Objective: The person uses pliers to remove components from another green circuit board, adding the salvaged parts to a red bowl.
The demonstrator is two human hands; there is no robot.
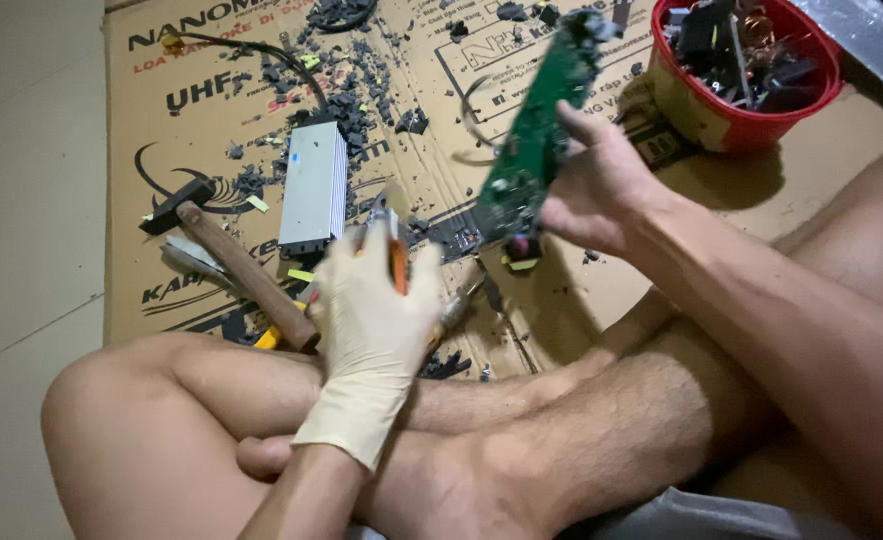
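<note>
My right hand (601, 180) is bare and grips a long green circuit board (539, 130), held up on a slant above the cardboard. My left hand (376, 300) wears a pale glove and is closed around a tool with orange handles (398, 262), probably pliers; its tip is blurred. The two hands are a short distance apart, the left one lower and nearer to me. My crossed bare legs fill the bottom of the view.
A flattened cardboard sheet (191, 150) covers the floor, strewn with dark broken bits (346, 100). On it lie a grey metal box (313, 187) with a black cable, and a wooden-handled hammer (231, 260). A red bowl (751, 125) of scrap parts stands at the top right.
</note>
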